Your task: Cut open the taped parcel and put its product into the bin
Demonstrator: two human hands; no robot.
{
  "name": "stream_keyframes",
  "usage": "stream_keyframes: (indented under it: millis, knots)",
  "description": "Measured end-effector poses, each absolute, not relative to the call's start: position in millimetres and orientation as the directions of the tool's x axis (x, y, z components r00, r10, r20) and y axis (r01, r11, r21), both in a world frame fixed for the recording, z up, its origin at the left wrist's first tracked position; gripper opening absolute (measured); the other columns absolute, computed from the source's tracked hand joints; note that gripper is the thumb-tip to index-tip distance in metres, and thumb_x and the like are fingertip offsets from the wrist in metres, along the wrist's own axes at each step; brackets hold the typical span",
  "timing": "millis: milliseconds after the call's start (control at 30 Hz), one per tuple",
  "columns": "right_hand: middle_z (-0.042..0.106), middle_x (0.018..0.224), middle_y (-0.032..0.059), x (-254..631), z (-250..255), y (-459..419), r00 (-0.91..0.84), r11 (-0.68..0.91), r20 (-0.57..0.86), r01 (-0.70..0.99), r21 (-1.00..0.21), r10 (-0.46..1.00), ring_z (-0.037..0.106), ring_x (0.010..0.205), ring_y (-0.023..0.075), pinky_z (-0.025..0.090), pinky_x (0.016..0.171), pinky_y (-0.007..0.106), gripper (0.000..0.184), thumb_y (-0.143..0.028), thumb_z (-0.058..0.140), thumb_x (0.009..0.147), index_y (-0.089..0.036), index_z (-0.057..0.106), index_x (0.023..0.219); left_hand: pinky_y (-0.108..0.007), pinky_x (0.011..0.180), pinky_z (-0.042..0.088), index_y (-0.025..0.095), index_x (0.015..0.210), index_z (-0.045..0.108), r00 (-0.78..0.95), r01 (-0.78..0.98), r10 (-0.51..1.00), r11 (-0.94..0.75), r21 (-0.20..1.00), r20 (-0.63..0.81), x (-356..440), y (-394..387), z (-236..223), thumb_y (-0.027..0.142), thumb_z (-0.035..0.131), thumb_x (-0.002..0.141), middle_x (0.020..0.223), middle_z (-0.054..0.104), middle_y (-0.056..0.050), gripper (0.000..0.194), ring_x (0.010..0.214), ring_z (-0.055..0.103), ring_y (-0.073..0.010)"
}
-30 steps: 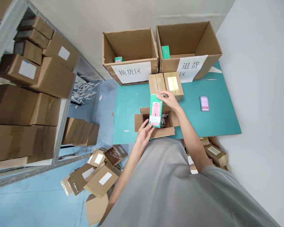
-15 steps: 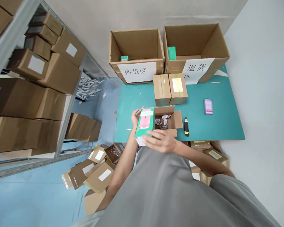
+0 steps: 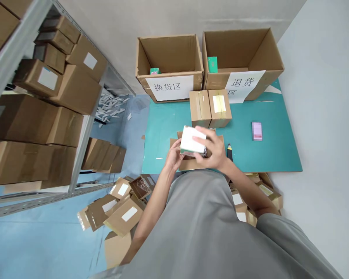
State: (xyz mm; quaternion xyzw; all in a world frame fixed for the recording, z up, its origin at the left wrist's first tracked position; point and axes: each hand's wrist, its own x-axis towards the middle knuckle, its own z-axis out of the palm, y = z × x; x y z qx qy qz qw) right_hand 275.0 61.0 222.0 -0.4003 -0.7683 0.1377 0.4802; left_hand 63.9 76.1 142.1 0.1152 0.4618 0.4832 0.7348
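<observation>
A green-and-white product box (image 3: 191,140) is held up over an opened cardboard box (image 3: 189,164), its white side towards me. My left hand (image 3: 175,154) grips it at the left edge. The fingers of my right hand (image 3: 212,146) lie across its right side, gripping it too. Below, the cardboard box rests on the green table with its flaps apart; the product box and my hands hide most of its inside. Beside my right hand lies a black and yellow box cutter (image 3: 229,152), partly covered by the wrist.
Two closed cartons (image 3: 211,108) stand behind my hands. At the back are two large open boxes with paper signs (image 3: 169,88), each with a green box inside. A phone (image 3: 257,131) lies right. Shelves of cartons (image 3: 72,89) rise left; cartons (image 3: 125,213) litter the floor.
The product box has turned from its green, pink-pictured face to a white side and moved right and up, over the cardboard box. Both hands moved with it.
</observation>
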Motion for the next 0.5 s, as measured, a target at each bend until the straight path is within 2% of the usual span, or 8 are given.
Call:
stream_keyframes:
  millis: [100,167,233,367,500]
  knots:
    - [0.072,0.155,0.0087,297,228,107,0.001,0.479,0.527,0.415,-0.773,0.85,0.068,0.146,0.036,0.062,0.119,0.061,0.05,-0.065,0.068,0.106,-0.035,0.074,0.145,-0.024,0.079,0.06,0.022,0.119,0.079,0.079,-0.58,0.81,0.512,0.634,-0.581,70,66,164,0.006,0.088,0.066,0.104,0.085,0.0,0.056,0.084,0.076,-0.0138]
    - [0.078,0.142,0.0099,311,220,137,0.127,0.317,0.373,0.325,-0.891,0.919,0.074,0.135,0.0349,0.066,0.111,0.058,0.056,-0.077,0.062,0.106,-0.032,0.077,0.136,-0.026,0.088,0.06,0.023,0.117,0.08,0.07,-0.569,0.843,0.473,0.672,-0.534,74,63,183,0.005,0.094,0.066,0.109,0.084,-0.002,0.056,0.096,0.078,-0.0167]
    - [0.082,0.125,0.0114,318,206,159,0.175,0.124,0.163,0.214,-0.969,0.971,0.079,0.121,0.0347,0.07,0.101,0.056,0.07,-0.089,0.053,0.104,-0.029,0.079,0.128,-0.029,0.097,0.06,0.022,0.112,0.08,0.039,-0.546,0.89,0.399,0.736,-0.454,77,64,203,0.007,0.099,0.068,0.11,0.084,-0.004,0.05,0.105,0.078,-0.0199]
    - [0.084,0.109,0.0148,303,173,167,0.127,-0.216,-0.212,0.015,-0.976,0.969,0.084,0.1,0.0358,0.073,0.082,0.054,0.095,-0.105,0.043,0.094,-0.022,0.08,0.122,-0.03,0.097,0.056,0.02,0.101,0.081,-0.074,-0.418,0.957,0.227,0.88,-0.282,82,81,240,0.017,0.106,0.071,0.104,0.08,-0.004,0.039,0.105,0.075,-0.0218]
    - [0.086,0.105,0.0184,272,152,138,-0.051,-0.457,-0.454,-0.112,-0.883,0.89,0.085,0.08,0.033,0.072,0.068,0.046,0.1,-0.106,0.048,0.092,-0.018,0.077,0.128,-0.029,0.095,0.054,0.021,0.104,0.083,-0.168,-0.271,0.976,0.092,0.958,-0.141,82,107,259,0.025,0.107,0.076,0.104,0.076,-0.003,0.037,0.103,0.07,-0.0211]
